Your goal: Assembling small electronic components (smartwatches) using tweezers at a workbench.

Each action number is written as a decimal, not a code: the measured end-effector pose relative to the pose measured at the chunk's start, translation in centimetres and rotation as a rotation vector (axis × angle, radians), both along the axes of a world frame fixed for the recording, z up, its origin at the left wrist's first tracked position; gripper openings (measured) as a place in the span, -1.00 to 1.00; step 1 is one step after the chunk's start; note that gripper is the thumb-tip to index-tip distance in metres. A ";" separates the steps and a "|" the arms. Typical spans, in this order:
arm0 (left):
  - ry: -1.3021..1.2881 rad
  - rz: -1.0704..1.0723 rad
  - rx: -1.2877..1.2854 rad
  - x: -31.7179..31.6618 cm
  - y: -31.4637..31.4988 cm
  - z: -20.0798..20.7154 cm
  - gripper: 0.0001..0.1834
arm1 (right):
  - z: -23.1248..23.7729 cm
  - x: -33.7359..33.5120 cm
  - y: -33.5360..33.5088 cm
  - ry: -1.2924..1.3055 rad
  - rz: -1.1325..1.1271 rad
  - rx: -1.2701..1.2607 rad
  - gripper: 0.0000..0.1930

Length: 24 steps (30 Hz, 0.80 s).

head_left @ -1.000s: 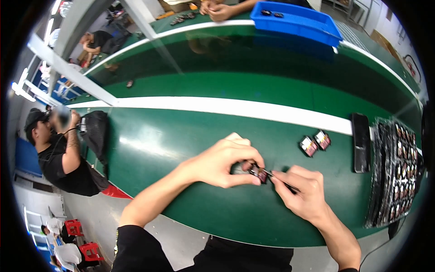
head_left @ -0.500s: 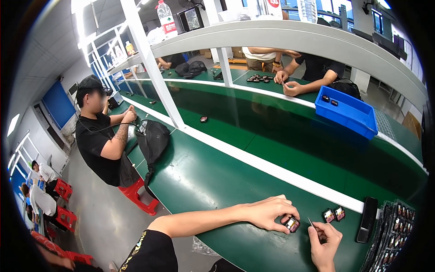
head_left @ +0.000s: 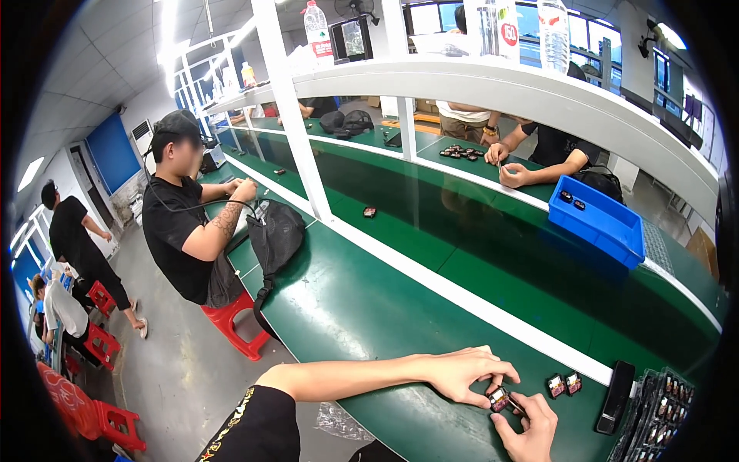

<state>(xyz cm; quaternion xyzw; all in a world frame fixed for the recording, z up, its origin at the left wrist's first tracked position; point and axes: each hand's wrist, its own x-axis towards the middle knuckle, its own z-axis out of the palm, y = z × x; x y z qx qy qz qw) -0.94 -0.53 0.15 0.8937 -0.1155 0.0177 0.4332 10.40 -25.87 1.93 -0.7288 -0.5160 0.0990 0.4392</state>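
Above the front part of the green bench, my left hand (head_left: 467, 375) is closed on a small black electronic module (head_left: 499, 398) with a pale and reddish face. The left fingertips hold its upper and left sides. My right hand (head_left: 531, 429) meets it from the lower right, thumb and fingers closed around that edge. The thin pointed tool seen earlier in the right hand cannot be made out now. Two similar modules, a left one (head_left: 556, 386) and a right one (head_left: 573, 383), lie side by side just beyond my right hand.
A black phone-like slab (head_left: 616, 396) and stacked clear trays of modules (head_left: 654, 416) are at the right. Beyond the white rail, one module (head_left: 369, 212) lies on the green belt. A blue bin (head_left: 596, 223) stands across it. A co-worker (head_left: 185, 208) sits left, beside a black bag (head_left: 275, 239).
My right hand has moved left and up to the module in my left hand; its pointed tool no longer shows. The view has shifted, and a walking person has appeared at the far left.
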 end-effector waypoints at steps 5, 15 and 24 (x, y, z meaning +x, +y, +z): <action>0.011 0.014 -0.030 0.1 -0.2 0.2 -0.25 | -0.1 0.0 0.1 -0.077 0.000 -0.042 -0.58; -0.010 -0.017 -0.035 -0.1 -0.7 -0.3 -0.17 | -0.1 -0.4 0.0 -0.042 -0.040 -0.049 -0.57; -0.008 -0.040 -0.026 0.5 -0.6 0.1 -0.18 | -2.6 0.7 -0.3 -0.071 -0.078 0.036 -0.59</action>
